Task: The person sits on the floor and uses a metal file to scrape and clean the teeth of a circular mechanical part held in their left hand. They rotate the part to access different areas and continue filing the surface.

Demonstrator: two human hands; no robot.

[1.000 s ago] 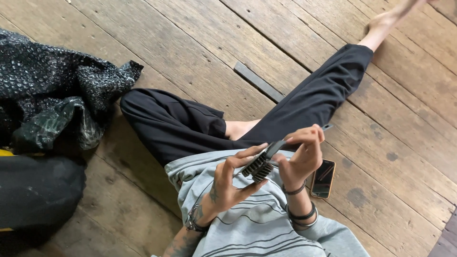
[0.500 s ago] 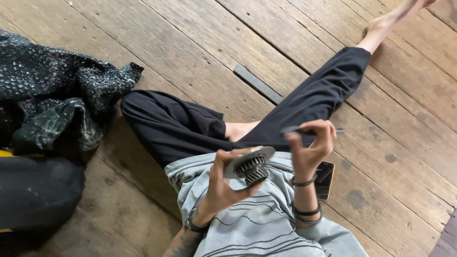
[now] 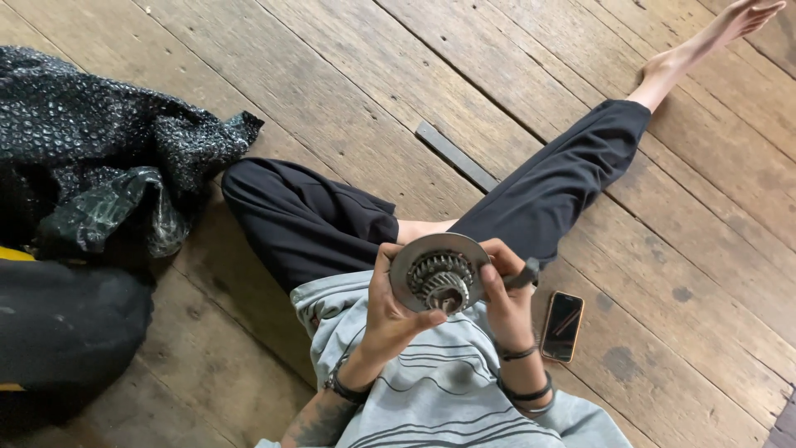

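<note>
Seated on a worn plank floor (image 3: 332, 91), a person holds a round grey metal disc with a toothed gear hub (image 3: 439, 272) in both hands.

Left hand (image 3: 390, 303) cups the disc's edge, fingers curled; right hand (image 3: 506, 290) grips the opposite rim, also pinching a thin dark tool (image 3: 526, 274); a black phone (image 3: 563, 326) lies just beside; crumpled black bubble wrap (image 3: 108, 158) well apart.

- The left hand (image 3: 390, 307) is raised in front of the chest, palm turned inward, its fingers curled and the thumb (image 3: 427, 318) pressed forward across the front.
- The left forearm is angled up from the lower edge of the view; tattoo marks are seen along it, and a dark band is worn at the wrist.
- The right hand (image 3: 506, 294) is held just beside the left, at the same height, with its fingers (image 3: 491, 282) bent in a closed grasp.
- The right forearm is held nearly upright; two dark bands are worn at its wrist.
- The hands are set close together, facing each other.
</note>
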